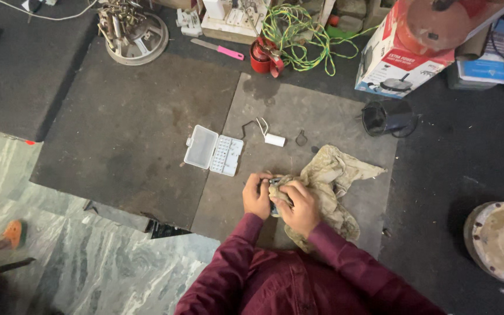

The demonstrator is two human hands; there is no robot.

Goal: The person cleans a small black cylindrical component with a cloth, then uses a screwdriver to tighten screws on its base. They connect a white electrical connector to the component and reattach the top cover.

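A small dark object is gripped between both hands, the left hand closed on one side and the right hand pressing a dirty beige rag against it. An open white plastic case lies just beyond the left hand.

Rag stained matt cloth; box glossy plastic, prob.

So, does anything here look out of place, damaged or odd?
Nothing looks broken. The small white case lies open on the mat, and the stained rag is crumpled under the right hand. Both hands grip a small part.
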